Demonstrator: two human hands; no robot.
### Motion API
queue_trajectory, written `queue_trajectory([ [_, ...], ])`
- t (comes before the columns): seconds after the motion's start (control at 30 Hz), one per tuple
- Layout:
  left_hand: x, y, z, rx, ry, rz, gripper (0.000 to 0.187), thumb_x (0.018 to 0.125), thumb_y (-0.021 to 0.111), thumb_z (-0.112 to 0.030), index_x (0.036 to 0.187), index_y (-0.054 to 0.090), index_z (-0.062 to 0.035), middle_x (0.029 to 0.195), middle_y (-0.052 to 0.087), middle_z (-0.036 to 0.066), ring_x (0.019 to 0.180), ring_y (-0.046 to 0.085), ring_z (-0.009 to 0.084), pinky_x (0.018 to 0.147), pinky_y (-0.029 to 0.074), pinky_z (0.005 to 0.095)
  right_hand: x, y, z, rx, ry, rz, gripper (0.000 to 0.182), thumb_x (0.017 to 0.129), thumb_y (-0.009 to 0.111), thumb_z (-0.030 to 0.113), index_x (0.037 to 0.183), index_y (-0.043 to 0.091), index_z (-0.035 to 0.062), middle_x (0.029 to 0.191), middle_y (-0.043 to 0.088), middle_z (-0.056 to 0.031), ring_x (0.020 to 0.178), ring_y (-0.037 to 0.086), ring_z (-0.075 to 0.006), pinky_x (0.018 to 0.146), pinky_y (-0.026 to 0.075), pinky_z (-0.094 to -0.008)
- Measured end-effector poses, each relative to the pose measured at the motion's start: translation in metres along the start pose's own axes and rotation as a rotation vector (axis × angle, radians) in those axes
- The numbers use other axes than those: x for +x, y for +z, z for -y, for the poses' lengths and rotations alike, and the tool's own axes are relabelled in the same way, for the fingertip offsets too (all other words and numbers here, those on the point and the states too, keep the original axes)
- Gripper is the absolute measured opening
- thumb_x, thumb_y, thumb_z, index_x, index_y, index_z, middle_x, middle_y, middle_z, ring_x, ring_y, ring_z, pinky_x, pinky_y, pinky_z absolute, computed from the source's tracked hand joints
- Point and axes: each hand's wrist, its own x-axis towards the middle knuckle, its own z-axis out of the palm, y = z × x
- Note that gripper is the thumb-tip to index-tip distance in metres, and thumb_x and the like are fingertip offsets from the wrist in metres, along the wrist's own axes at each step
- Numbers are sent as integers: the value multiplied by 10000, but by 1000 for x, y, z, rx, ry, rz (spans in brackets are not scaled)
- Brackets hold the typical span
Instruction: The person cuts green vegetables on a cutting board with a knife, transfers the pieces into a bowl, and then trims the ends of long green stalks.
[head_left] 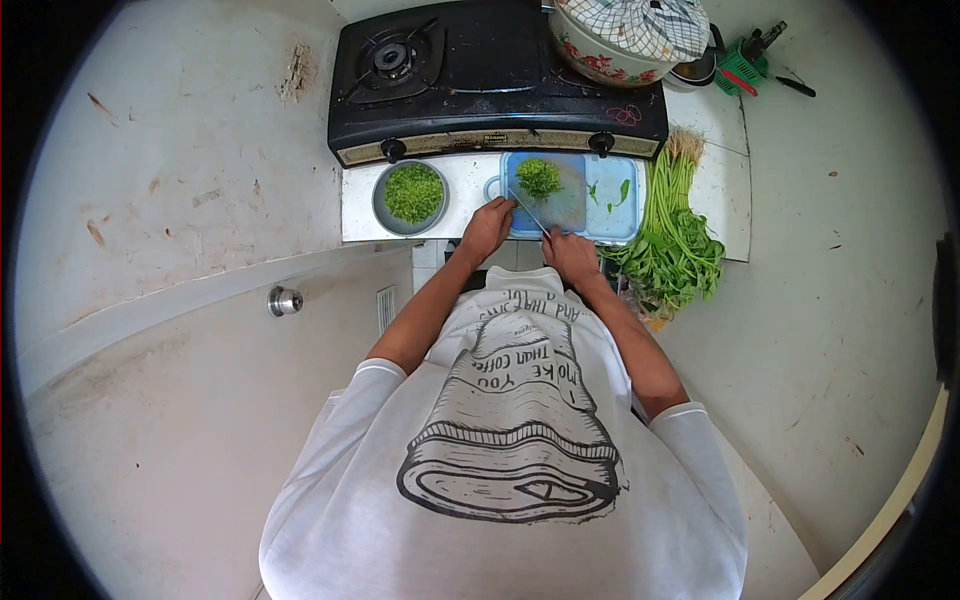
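Observation:
A blue cutting board (573, 215) lies on the white counter in front of the stove, with a pile of chopped greens (539, 178) near its top. My right hand (572, 254), at the board's front edge, is closed round the handle of a knife (530, 213), whose blade slants up and left over the board. Left of the blade, my left hand (488, 228) is closed at the board's left edge, its fingertips close to the knife; anything between them is too small to make out. Some loose leaves (624, 192) rest on the light blue right part.
A grey bowl of chopped greens (413, 194) stands at the left. Long-stemmed leafy greens (672, 225) hang over the counter's front edge at the right. Behind are a black stove (490, 75), a flowered pot (606, 55) and a green basket (738, 72) with utensils.

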Motion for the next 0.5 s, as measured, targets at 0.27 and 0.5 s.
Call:
queue_trajectory([
  [0.27,0,2,1,24,-3,4,212,898,607,-4,1104,658,1,969,662,212,886,669,425,793,571,486,5,5,7,15,-26,7,338,998,548,321,967,631,-6,724,707,-250,681,721,-431,649,578,-545],
  [0.5,0,0,-1,10,-3,-5,213,895,602,-3,1101,656,5,966,659,211,878,664,431,784,562,496,15,12,5,28,-28,-10,350,1015,535,341,998,634,6,735,706,-256,694,718,-437,656,580,-549],
])
